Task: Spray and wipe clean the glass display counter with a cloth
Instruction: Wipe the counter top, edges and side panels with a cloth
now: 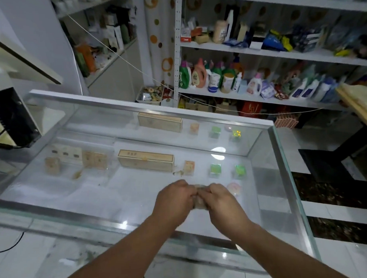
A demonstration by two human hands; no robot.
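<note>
Streaks are the likeliest trouble: the cloth (200, 202) is bunched into a tight wad between the two grips, which meet knuckle to knuckle over the glass desk (109, 201). The left grip (174, 199) curls its fingers round one side of the wad and the right grip (220, 200) curls round the other, both closed on it so that little fabric shows. I judge this to be folding or wringing, not wiping. A wad this tight offers little flat face, so a pass could smear. The glass ahead of the grips looks hazy; whether that is spray or dust cannot be told, and a dry rub might drag grit across it. Leaning hard could stress the pane, with a long box (145, 163) and other small goods lying under it beyond the grips. Far to the left of the grips a black unit (11, 117) with a cable stands on the desk and could be splashed. No spray bottle shows near either grip. The cloth's size and dampness are hidden inside the fingers, blur softens the fingertips, and whether the wad touches the glass cannot be told
</note>
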